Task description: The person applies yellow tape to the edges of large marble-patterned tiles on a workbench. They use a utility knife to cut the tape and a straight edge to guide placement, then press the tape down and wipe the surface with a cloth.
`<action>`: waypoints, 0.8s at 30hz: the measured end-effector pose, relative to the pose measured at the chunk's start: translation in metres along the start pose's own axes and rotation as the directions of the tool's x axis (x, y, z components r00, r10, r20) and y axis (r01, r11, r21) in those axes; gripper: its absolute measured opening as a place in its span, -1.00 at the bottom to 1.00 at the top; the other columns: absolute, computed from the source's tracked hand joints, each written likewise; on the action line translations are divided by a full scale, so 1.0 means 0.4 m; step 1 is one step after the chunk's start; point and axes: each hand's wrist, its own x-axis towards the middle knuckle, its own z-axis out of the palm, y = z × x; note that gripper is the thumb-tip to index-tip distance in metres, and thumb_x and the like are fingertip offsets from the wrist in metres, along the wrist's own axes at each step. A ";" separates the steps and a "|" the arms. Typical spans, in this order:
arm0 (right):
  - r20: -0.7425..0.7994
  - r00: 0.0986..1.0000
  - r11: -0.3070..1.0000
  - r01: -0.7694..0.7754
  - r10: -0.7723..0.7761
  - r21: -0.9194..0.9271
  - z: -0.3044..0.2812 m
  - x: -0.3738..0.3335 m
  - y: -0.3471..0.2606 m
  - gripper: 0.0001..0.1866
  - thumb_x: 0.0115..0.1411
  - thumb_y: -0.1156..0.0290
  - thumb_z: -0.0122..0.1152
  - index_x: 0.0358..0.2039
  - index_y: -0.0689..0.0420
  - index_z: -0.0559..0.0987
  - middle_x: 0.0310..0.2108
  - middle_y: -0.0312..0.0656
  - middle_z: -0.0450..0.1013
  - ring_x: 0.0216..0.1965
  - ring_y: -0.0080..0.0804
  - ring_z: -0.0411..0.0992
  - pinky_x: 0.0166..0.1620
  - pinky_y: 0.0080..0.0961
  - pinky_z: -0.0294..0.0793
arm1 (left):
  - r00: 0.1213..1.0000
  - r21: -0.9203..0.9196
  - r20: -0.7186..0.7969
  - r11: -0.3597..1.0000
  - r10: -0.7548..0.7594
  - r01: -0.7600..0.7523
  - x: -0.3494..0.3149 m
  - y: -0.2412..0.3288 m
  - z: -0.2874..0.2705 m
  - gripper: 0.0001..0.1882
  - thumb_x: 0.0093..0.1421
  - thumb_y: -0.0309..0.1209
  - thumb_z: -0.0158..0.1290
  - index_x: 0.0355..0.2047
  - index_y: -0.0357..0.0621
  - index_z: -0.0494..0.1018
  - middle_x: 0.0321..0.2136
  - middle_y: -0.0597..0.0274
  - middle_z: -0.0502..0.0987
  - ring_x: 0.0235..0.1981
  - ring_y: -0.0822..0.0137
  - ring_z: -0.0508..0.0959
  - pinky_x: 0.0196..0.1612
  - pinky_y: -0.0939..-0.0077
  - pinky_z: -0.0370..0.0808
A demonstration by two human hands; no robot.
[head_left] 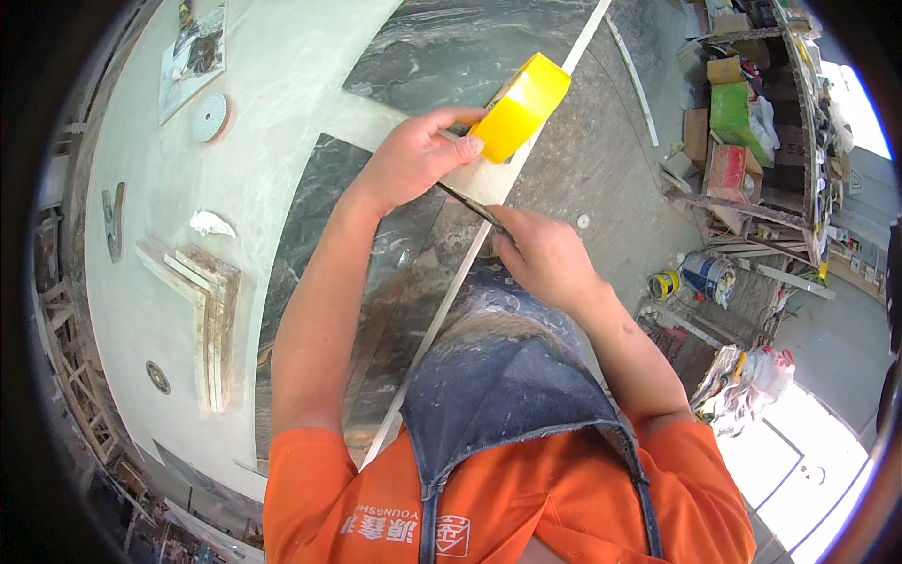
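My left hand (pixel 406 162) grips a wide roll of glossy yellow tape (pixel 532 101), its fingers and thumb closed on the near edge. Just below and to the right, my right hand (pixel 550 261) is closed around a thin, dark, blade-like tool (pixel 472 205). The tool points up and left toward my left wrist; its exact kind is unclear. Both hands are over the front edge of a pale worktable (pixel 272 66). Beneath them lie dark veined stone slabs (pixel 315 202), with a light strip between them.
On the table at left lie a pale round disc (pixel 209 117), stacked L-shaped pieces (pixel 218 301), a crumpled white scrap (pixel 211 224), a dark hand tool (pixel 113 222) and a small grey disc (pixel 158 377). Shelving with boxes (pixel 742 122) and a blue-and-white bucket (pixel 709 278) stand at right.
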 end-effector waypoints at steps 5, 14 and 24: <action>0.020 1.000 0.998 -0.013 0.014 -0.057 0.012 0.035 0.021 -0.74 0.28 0.36 0.12 -0.05 0.15 0.54 -0.28 0.10 0.57 -0.22 0.18 0.57 -0.14 0.03 0.56 | 0.998 0.051 -0.065 0.999 0.019 -0.016 0.001 -0.007 0.008 -0.56 0.36 -0.29 0.17 0.19 -0.20 0.51 -0.22 0.25 0.66 -0.21 0.47 0.60 -0.06 0.52 0.52; 0.075 0.997 0.998 -0.006 0.011 -0.063 0.008 0.048 0.023 -0.69 0.28 0.33 0.15 0.00 0.13 0.57 -0.27 0.11 0.58 -0.21 0.16 0.57 -0.13 0.01 0.55 | 0.999 0.095 -0.034 0.995 0.029 -0.026 0.009 -0.019 0.004 -0.50 0.40 -0.23 0.14 0.26 -0.19 0.44 -0.11 0.22 0.64 -0.10 0.45 0.59 0.05 0.48 0.51; 0.104 0.994 0.996 0.020 -0.012 -0.082 0.003 0.078 0.019 -0.74 0.25 0.34 0.16 -0.08 0.14 0.58 -0.31 0.12 0.58 -0.22 0.18 0.56 -0.14 0.04 0.53 | 0.999 0.034 -0.023 0.999 0.026 -0.025 0.014 -0.012 0.008 -0.48 0.39 -0.18 0.16 0.26 -0.18 0.45 0.01 0.21 0.61 0.03 0.41 0.56 0.13 0.46 0.47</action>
